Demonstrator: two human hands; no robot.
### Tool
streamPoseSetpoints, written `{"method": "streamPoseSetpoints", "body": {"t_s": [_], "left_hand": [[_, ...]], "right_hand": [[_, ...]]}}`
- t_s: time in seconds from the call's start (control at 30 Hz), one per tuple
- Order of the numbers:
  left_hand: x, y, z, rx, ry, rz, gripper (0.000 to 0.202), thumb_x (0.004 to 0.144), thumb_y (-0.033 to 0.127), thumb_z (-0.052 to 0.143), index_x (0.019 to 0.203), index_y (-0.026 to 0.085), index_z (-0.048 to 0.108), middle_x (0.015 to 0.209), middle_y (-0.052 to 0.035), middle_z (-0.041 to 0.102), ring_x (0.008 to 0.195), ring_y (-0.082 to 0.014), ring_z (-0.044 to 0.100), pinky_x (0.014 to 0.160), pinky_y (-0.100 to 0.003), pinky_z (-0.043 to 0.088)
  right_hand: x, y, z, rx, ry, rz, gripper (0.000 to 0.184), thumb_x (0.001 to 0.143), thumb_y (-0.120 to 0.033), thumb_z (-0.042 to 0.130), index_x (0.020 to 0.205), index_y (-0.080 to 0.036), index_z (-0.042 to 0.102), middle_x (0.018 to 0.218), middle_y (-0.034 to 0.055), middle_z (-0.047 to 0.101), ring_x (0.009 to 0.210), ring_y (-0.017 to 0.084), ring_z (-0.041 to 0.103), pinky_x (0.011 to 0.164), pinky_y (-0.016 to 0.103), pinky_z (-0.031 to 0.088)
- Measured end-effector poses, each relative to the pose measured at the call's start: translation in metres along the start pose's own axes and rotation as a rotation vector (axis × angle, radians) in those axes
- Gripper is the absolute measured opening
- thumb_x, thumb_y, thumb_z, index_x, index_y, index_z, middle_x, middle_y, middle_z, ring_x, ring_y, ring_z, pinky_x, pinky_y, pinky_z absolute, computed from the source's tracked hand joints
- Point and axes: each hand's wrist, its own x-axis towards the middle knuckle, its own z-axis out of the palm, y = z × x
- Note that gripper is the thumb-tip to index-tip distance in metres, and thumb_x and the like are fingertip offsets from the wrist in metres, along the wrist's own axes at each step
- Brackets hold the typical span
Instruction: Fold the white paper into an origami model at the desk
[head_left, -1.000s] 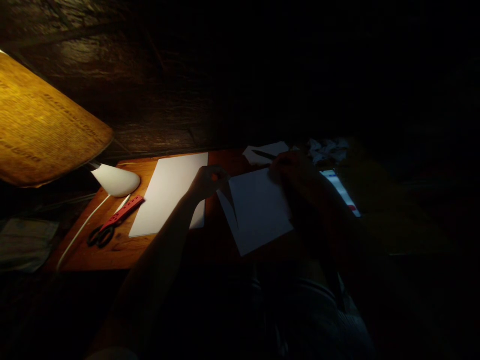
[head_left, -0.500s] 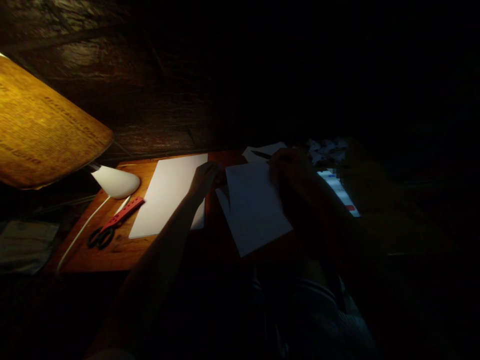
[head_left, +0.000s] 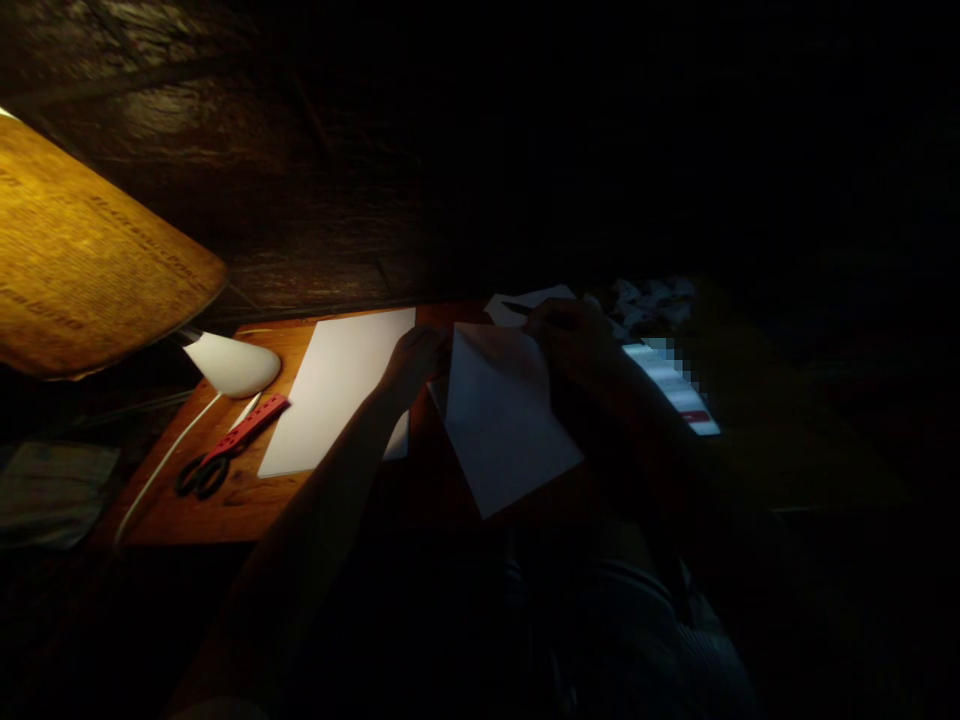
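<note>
A white sheet of paper (head_left: 510,420) is bent at its upper part and tilted over the dark middle of the table. My left hand (head_left: 415,355) is closed at its upper left edge, fingertips in deep shadow. My right hand (head_left: 570,330) is closed at its upper right edge, also in shadow. A slim dark object (head_left: 516,307) shows beside the right fingers, over a smaller piece of white paper (head_left: 551,296); whether the hand touches it is unclear. Left of my left hand lies a flat stack of white paper (head_left: 337,390).
A lamp with a yellow shade (head_left: 97,250) and white base (head_left: 234,364) stands left on the wooden table (head_left: 172,520). Black-handled scissors (head_left: 201,475) lie by a red perforated strip (head_left: 251,425). Rightward are a lit phone (head_left: 671,385) and crumpled paper (head_left: 652,300).
My right hand has shifted slightly left, and the upper part of the sheet has bent and caught more light. My left hand has moved a little to the right.
</note>
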Motion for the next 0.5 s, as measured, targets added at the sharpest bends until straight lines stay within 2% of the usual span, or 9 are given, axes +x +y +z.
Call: {"method": "streamPoseSetpoints", "body": {"t_s": [0.1,0.17,0.23,0.3,0.4,0.5], "left_hand": [[0.005,-0.002,-0.004,-0.074,-0.018,-0.080,0.019,0.091,0.030,0.075,0.081,0.018,0.064,0.073,-0.0019,0.067,0.063,-0.0153,0.067,0.058,-0.025,0.054],[0.007,-0.004,-0.007,-0.076,-0.075,-0.120,0.023,0.093,0.035,0.073,0.081,0.018,0.065,0.072,-0.0046,0.068,0.071,-0.0199,0.072,0.063,-0.029,0.058],[0.009,-0.007,-0.008,-0.058,-0.122,-0.127,0.028,0.093,0.040,0.074,0.078,0.019,0.064,0.072,-0.0067,0.070,0.081,-0.0248,0.076,0.069,-0.033,0.062],[0.010,-0.009,-0.009,-0.040,-0.121,-0.118,0.031,0.091,0.042,0.077,0.073,0.020,0.062,0.072,-0.0075,0.071,0.085,-0.0279,0.078,0.072,-0.036,0.063],[0.011,-0.011,-0.012,-0.007,-0.060,-0.093,0.026,0.084,0.036,0.078,0.070,0.019,0.063,0.069,-0.0062,0.071,0.079,-0.0265,0.077,0.068,-0.035,0.063],[0.010,-0.010,-0.014,0.066,-0.060,-0.033,0.018,0.077,0.031,0.079,0.078,0.018,0.068,0.068,-0.0038,0.070,0.069,-0.0225,0.074,0.063,-0.032,0.060]], "right_hand": [[-0.002,-0.003,0.002,0.045,-0.067,0.002,0.023,0.081,-0.041,0.080,0.076,-0.021,0.070,0.073,-0.0012,0.064,0.069,0.015,0.054,0.069,0.031,0.046],[-0.002,-0.003,0.002,0.060,-0.093,-0.007,0.027,0.080,-0.046,0.082,0.076,-0.021,0.070,0.075,-0.0009,0.065,0.071,0.015,0.055,0.071,0.031,0.048],[-0.002,-0.001,0.002,0.052,-0.117,-0.003,0.032,0.079,-0.050,0.083,0.075,-0.022,0.070,0.078,0.0000,0.067,0.074,0.015,0.058,0.074,0.032,0.049],[-0.002,-0.001,0.001,0.026,-0.155,0.021,0.035,0.077,-0.053,0.086,0.075,-0.022,0.071,0.081,0.0012,0.070,0.078,0.017,0.062,0.077,0.033,0.050],[-0.005,-0.002,0.001,0.018,-0.207,0.059,0.037,0.078,-0.057,0.086,0.079,-0.023,0.073,0.085,0.0024,0.072,0.083,0.019,0.066,0.081,0.035,0.053],[-0.007,-0.002,0.001,-0.004,-0.152,0.089,0.040,0.091,-0.064,0.073,0.089,-0.023,0.074,0.092,0.0038,0.073,0.089,0.021,0.068,0.086,0.037,0.054]]}}
